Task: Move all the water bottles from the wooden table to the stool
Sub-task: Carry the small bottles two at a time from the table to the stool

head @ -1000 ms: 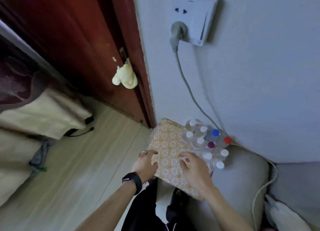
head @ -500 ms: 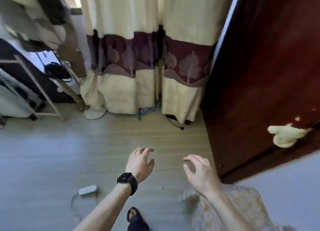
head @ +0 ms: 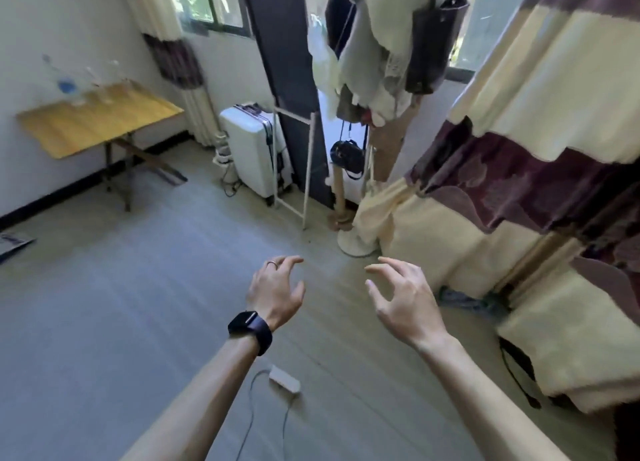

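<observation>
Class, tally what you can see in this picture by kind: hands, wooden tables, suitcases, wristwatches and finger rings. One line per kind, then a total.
Hands: 2 (left hand, right hand, both empty)
Wooden table: 1
Suitcase: 1
Wristwatch: 1
Ring: 1
Total: 6

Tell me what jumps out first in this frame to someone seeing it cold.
Two bare hands, left hand with a black watch on its wrist and right hand, hang open and empty at bottom centre over the grey floor. At far left a wooden table stands against the wall with a few blurred water bottles on it. A white suitcase stands mid-frame, patterned curtains fill the right.
</observation>
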A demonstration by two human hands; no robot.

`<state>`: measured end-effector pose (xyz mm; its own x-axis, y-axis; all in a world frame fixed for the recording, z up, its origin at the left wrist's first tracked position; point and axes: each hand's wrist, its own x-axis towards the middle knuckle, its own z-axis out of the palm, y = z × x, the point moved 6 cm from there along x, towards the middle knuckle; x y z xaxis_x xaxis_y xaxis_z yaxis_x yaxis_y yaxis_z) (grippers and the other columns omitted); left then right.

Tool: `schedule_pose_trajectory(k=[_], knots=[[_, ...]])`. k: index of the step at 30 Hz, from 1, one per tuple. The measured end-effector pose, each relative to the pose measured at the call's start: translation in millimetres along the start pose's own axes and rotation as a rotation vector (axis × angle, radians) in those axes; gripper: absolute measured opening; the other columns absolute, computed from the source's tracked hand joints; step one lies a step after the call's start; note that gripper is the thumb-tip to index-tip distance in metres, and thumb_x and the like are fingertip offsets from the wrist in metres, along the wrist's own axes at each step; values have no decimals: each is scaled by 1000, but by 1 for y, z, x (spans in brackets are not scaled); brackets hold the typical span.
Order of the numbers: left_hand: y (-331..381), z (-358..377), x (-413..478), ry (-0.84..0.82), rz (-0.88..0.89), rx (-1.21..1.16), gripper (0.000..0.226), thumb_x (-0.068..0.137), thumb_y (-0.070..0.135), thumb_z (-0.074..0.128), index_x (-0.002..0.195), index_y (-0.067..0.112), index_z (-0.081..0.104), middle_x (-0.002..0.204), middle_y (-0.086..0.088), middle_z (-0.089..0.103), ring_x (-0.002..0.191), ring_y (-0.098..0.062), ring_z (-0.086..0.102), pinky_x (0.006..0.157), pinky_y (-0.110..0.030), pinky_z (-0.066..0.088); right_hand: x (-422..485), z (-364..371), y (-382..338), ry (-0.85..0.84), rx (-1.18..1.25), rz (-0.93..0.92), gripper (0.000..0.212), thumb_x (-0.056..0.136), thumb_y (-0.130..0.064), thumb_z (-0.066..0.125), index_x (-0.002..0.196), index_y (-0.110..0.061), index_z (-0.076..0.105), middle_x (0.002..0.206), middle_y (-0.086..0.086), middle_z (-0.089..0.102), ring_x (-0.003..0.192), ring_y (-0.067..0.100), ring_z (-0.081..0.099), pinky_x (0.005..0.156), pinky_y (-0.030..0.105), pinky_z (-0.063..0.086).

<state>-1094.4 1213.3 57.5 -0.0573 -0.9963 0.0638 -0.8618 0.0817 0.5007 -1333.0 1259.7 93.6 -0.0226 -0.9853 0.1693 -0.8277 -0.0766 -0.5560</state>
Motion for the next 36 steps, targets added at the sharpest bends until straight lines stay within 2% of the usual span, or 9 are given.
schedule_pose_trajectory(k=[6, 13, 16, 20, 27, 30, 36], knots=[[-47, -80, 81, 203, -91, 23, 43, 90, 31, 62, 133, 28, 57, 133, 0, 57, 122, -21, 51, 101, -39, 44, 135, 33, -76, -34, -8, -257, 32, 91, -40, 62, 121, -31, 66, 128, -10, 63, 128, 18, 45, 108, 36, 42], [-96, -173, 212, 444, -169, 126, 40, 89, 31, 62, 129, 29, 60, 130, 4, 59, 119, -20, 54, 98, -37, 46, 314, 66, -151, -42, -5, -507, 30, 94, -40, 60, 122, -31, 66, 128, -10, 63, 126, 22, 47, 107, 35, 42], [-119, -215, 265, 523, -270, 135, 39, 90, 30, 62, 129, 29, 60, 130, 5, 59, 120, -20, 53, 100, -35, 43, 389, 73, -186, -61, 35, -606, 29, 93, -36, 62, 121, -29, 67, 127, -9, 65, 125, 25, 49, 107, 33, 40], [-146, -265, 323, 638, -362, 172, 38, 90, 28, 63, 128, 29, 61, 130, 3, 60, 119, -22, 54, 98, -34, 43, 486, 90, -236, -84, 68, -710, 32, 94, -42, 58, 124, -32, 64, 130, -10, 62, 128, 22, 47, 109, 32, 38], [-231, -325, 411, 748, -459, 202, 40, 88, 30, 64, 128, 33, 60, 134, 3, 57, 120, -23, 55, 99, -37, 48, 621, 170, -330, -148, 146, -811, 35, 93, -43, 59, 127, -35, 62, 132, -11, 60, 128, 18, 44, 105, 23, 31], [-279, -348, 459, 769, -495, 192, 46, 88, 29, 65, 133, 32, 58, 143, 0, 48, 127, -24, 51, 101, -37, 46, 674, 214, -374, -164, 184, -825, 33, 93, -42, 59, 124, -35, 63, 129, -12, 61, 126, 19, 45, 103, 24, 33], [-383, -405, 569, 758, -483, 184, 48, 87, 27, 67, 134, 29, 59, 144, -4, 49, 126, -27, 53, 102, -36, 44, 775, 282, -463, -152, 169, -836, 31, 92, -41, 61, 123, -34, 63, 127, -13, 63, 124, 20, 47, 100, 26, 36]])
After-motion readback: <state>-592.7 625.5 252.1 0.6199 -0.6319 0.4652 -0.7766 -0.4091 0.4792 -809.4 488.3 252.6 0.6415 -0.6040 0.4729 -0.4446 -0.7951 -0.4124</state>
